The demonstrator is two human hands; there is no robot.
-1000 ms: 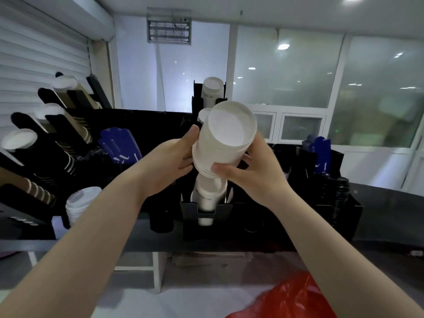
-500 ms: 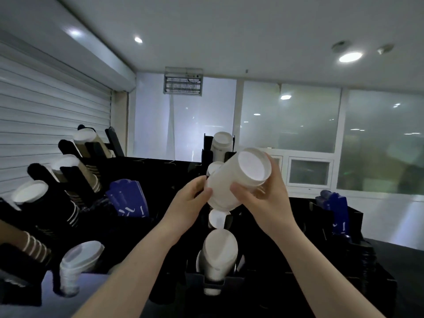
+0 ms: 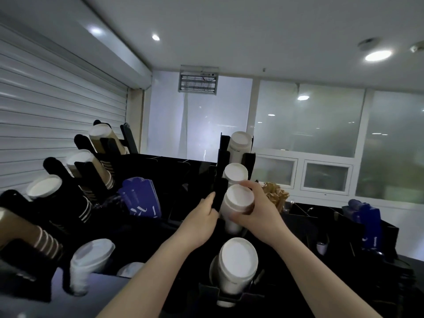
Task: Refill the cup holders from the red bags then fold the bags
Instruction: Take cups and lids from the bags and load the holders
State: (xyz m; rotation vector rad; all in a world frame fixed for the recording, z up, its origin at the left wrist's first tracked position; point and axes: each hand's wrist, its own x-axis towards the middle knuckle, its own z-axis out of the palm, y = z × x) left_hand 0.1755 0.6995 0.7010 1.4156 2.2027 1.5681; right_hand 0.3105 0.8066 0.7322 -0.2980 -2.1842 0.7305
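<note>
A stack of white paper cups (image 3: 237, 203) lies tilted in the third slot of the tall black cup holder (image 3: 220, 157) in the middle. My right hand (image 3: 254, 210) curls round this stack from the right. My left hand (image 3: 202, 221) grips the holder's black upright just left of the stack. White cup stacks fill the slots above (image 3: 238, 143) (image 3: 235, 173) and below (image 3: 236, 262). No red bag is in view.
A second black rack at the left holds slanted stacks of brown striped cups (image 3: 101, 168) and white cups (image 3: 89, 260). Blue sleeves (image 3: 140, 198) stand behind it, more blue ones (image 3: 367, 216) at the right. Wooden stirrers (image 3: 275, 193) sit behind my right hand.
The cup stack went from held up in the air down into the holder slot. My left hand left the stack and took the holder's upright. The view tilted upward, hiding the red bag.
</note>
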